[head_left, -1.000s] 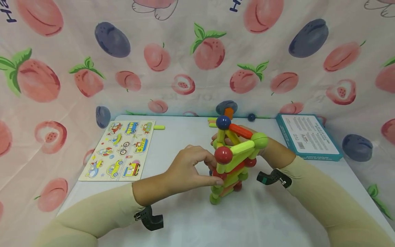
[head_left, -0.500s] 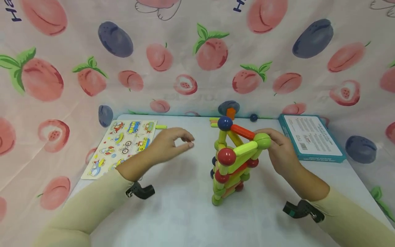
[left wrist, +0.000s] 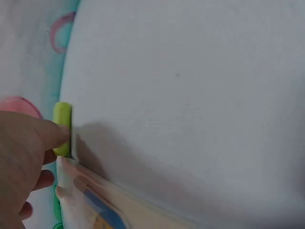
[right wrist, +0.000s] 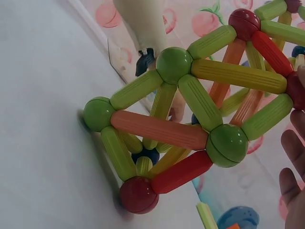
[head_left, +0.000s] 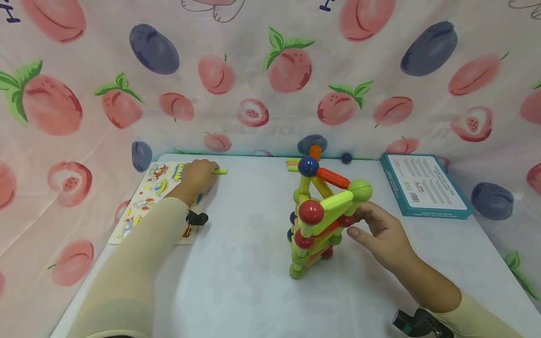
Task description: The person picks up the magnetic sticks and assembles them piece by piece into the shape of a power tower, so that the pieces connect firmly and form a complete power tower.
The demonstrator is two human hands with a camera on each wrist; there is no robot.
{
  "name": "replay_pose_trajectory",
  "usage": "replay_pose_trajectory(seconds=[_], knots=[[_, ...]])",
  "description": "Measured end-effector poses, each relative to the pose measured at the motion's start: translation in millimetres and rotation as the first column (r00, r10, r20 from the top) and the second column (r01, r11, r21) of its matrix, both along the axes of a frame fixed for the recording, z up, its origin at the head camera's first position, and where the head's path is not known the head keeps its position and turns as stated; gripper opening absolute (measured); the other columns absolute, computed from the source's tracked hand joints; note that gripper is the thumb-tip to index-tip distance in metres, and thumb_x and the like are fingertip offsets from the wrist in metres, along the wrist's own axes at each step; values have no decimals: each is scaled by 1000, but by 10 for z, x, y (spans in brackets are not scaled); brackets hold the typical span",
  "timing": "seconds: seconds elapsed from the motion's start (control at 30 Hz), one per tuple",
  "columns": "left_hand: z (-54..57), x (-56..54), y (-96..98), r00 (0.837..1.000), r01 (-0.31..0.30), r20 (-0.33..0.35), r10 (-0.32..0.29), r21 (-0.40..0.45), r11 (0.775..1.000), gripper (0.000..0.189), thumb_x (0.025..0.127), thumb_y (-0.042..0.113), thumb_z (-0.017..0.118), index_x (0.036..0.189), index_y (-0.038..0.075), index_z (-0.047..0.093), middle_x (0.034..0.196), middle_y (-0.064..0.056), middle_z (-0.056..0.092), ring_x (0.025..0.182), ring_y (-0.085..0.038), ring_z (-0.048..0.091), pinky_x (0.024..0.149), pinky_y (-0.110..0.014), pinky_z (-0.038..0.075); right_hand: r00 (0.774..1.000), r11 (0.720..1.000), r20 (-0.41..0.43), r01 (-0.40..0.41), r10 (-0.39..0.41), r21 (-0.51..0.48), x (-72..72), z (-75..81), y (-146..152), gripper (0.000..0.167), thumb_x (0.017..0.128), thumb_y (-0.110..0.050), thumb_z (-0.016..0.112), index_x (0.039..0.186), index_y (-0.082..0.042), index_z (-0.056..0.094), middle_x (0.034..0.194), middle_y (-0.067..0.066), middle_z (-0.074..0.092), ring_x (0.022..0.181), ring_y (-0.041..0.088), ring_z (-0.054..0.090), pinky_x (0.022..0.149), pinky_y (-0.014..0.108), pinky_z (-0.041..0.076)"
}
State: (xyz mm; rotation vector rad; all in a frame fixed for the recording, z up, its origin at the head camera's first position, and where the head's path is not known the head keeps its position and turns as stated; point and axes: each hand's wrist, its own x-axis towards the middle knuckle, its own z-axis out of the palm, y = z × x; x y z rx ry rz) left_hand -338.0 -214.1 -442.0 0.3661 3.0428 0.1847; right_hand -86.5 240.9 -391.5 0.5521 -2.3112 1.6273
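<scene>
At the far left of the table, my left hand (head_left: 196,177) reaches over the picture board and pinches a yellow-green rod (head_left: 220,171). In the left wrist view, thumb and finger are on the lower part of this rod (left wrist: 62,114). A tall tower of coloured rods and balls (head_left: 336,202) stands upright in front of me. My right hand (head_left: 386,241) is at its right side, fingertips right at a red ball (head_left: 346,221), thumb held apart from the fingers. The right wrist view shows the tower's lower green ball (right wrist: 227,145) and more rods.
A puzzle board with vehicle pictures (head_left: 145,193) lies at the left. Behind the tower are an orange piece (head_left: 315,151), a few yellow-green rods (head_left: 292,168) and a dark blue ball (head_left: 346,158). A teal box (head_left: 427,185) lies at the back right, before the fruit-print cloth.
My left hand has left the tower and moved left and back to the rod beside the board. The right hand has come from behind the tower to its right side. The tower stays standing.
</scene>
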Motion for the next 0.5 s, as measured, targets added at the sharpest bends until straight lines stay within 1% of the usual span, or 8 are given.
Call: replay_pose_trajectory(seconds=[0.1,0.2,0.3,0.33,0.37,0.43,0.47,0.5], knots=[[-58,-49,48,999,11,-36,-13,-54,998,30,103,19,64,130,9,72,125,-17,71,119,-42,61,106,-62,43,1000,1000,10,19,-20,6,7,15,-12,40,94,11,72,133,2,65,112,2,70,102,16,61,100,17,51],[-57,-51,126,998,30,-48,-34,-80,996,23,101,18,65,120,5,70,116,-17,72,111,-41,61,103,-60,44,999,1000,28,23,-23,7,2,29,-9,39,95,9,72,132,2,66,112,1,70,103,16,61,98,17,52],[-37,9,221,996,73,-35,-76,-80,994,28,102,20,64,125,4,67,119,-19,72,113,-41,63,103,-59,44,998,1000,53,20,-20,-5,-3,40,-7,37,96,7,73,132,1,66,113,1,70,104,16,61,98,18,53],[-18,48,262,996,88,-24,-89,-59,994,31,102,21,63,128,4,67,120,-18,73,115,-41,64,103,-58,45,998,1000,62,20,-19,-12,-3,43,-8,36,97,6,73,132,1,66,113,1,70,105,17,61,98,18,53],[12,99,313,995,96,-5,-96,-15,995,33,103,23,63,130,4,67,122,-18,73,115,-40,65,103,-56,47,997,1000,69,19,-18,-17,-2,44,-9,36,97,6,73,132,1,66,114,1,70,105,17,61,99,18,52],[115,229,441,994,89,52,-98,154,984,36,104,26,63,133,5,68,123,-15,74,116,-36,66,102,-53,49,997,1000,79,20,-18,-21,1,41,-11,36,97,5,73,132,1,66,114,2,70,106,17,61,99,17,52],[197,314,524,991,63,98,-93,272,960,36,104,28,63,132,6,69,122,-13,73,114,-33,66,100,-51,51,996,1000,82,22,-20,-22,3,43,-12,36,98,5,73,132,1,65,114,2,70,106,17,61,101,17,51],[307,411,613,983,22,157,-92,401,916,33,104,29,63,128,7,71,119,-10,74,110,-30,67,97,-48,51,996,1000,83,24,-22,-20,4,44,-12,35,98,4,73,132,1,65,113,2,70,106,17,61,101,17,50]])
